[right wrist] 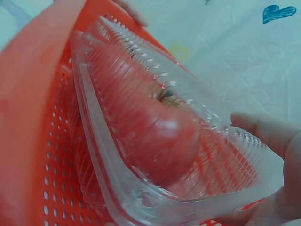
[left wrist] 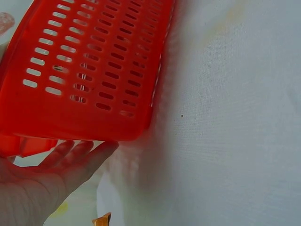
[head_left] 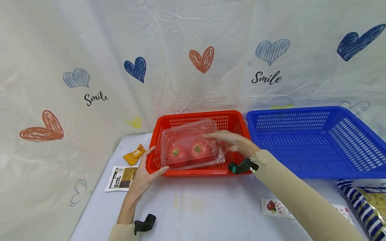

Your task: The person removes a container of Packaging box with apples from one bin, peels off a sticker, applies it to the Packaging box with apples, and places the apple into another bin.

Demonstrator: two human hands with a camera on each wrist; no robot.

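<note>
Clear container (head_left: 184,135) w/ red fruit (head_left: 200,149): in red bskt (head_left: 196,173), nr front edge. R hand (head_left: 231,140) grips container's right end. L hand (head_left: 144,174) at bskt's front-left corner, thumb & fingers apart. Blue bskt (head_left: 289,174) adj. right.

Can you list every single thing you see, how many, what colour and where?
red basket: 1, red, middle
blue basket: 1, blue, right of it
clear box: 1, see-through, in or just above red basket
tomatoes: at least 2, red, inside box
snack packet: 1, orange, left
pouch: 1, white, black and gold, front left
card: 1 or 2 (sleeve in the way), white, front right
striped bag: 1, blue and white, far right
sheet: white with hearts, behind
table: 1, white, underneath
left hand: 1, bare, red basket's left end
right hand: 1, bare, holding box
sleeves: 2, beige, arms
wrist cameras: 2, black, wrists
</note>
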